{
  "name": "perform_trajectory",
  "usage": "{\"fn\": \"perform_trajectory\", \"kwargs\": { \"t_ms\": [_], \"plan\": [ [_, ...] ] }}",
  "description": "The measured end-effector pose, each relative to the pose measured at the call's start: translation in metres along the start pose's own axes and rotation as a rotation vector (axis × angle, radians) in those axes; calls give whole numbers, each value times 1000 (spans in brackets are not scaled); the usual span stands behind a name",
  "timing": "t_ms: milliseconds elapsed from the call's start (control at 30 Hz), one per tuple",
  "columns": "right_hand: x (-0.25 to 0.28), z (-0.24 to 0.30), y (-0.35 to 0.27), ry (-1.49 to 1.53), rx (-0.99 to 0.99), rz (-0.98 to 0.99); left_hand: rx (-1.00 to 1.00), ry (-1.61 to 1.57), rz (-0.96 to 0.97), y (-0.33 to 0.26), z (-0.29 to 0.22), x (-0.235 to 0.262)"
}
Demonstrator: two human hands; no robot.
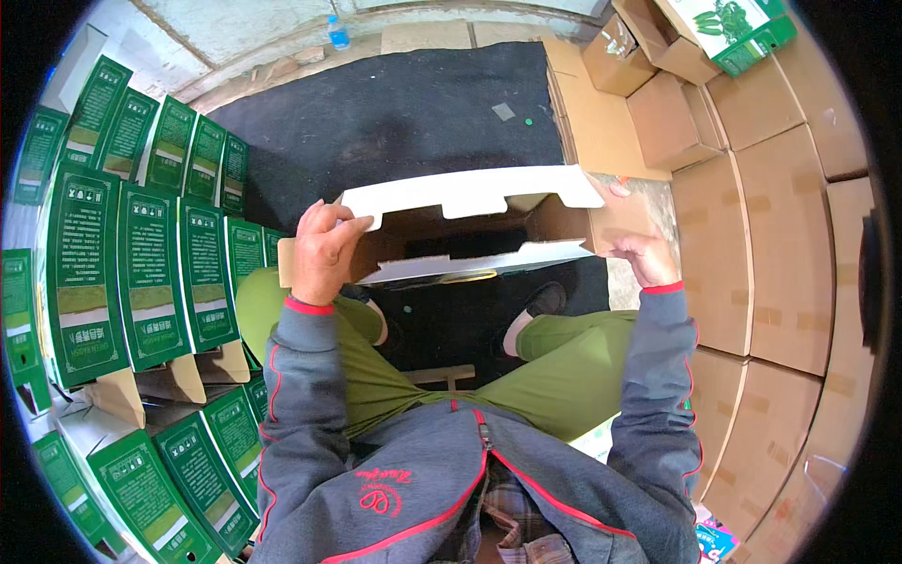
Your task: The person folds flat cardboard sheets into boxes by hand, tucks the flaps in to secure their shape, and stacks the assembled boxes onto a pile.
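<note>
Between my hands is a cardboard box [390, 246], brown inside, with white tabbed flaps spread along its far and near edges. The dark mat shows through its middle, so it looks open at both ends. My left hand [324, 249] closes around its left end, fingers curled over the edge near a brown side flap. At the right end my right hand [642, 252] pinches the near corner, beside another brown flap. The box is held above the mat, in front of my knees. Its outer faces are mostly hidden.
Several green printed cartons [86, 273] stand stacked on the left. Large brown cartons [789, 226] form a wall on the right, with open boxes [672, 117] and a green-and-white carton [728, 28] at the far right. A blue bottle [338, 34] stands beyond the black mat [376, 113].
</note>
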State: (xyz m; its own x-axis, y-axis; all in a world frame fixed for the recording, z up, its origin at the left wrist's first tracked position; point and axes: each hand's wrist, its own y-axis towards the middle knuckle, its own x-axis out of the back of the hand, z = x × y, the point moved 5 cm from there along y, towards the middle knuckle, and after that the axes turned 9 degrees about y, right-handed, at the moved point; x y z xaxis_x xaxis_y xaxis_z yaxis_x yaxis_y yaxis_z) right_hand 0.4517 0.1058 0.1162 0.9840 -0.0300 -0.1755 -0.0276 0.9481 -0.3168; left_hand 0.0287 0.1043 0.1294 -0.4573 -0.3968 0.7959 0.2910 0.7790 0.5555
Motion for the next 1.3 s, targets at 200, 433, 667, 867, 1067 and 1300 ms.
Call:
{"fn": "perform_trajectory", "kwargs": {
  "t_ms": [200, 433, 667, 867, 1067, 1300],
  "plan": [
    [-1, 2, -2, -19, -7, 1, -10, 17, 252, -12, 0, -13],
    [-1, 0, 0, -95, -23, 1, -42, 63, 372, -15, -1, -15],
    [-27, -5, -2, -251, 100, 273, 1, 99, 429, -15, -3, -11],
    [-32, -24, 10, -782, 164, 324, -22, 319, 105, -8, -26, 23],
    [-33, -20, 8, -782, 131, 344, 366, 100, -283, -57, -6, 56],
    [-37, -21, 9, -779, 140, 338, 249, -289, 174, -47, -27, 5]
  ]
}}
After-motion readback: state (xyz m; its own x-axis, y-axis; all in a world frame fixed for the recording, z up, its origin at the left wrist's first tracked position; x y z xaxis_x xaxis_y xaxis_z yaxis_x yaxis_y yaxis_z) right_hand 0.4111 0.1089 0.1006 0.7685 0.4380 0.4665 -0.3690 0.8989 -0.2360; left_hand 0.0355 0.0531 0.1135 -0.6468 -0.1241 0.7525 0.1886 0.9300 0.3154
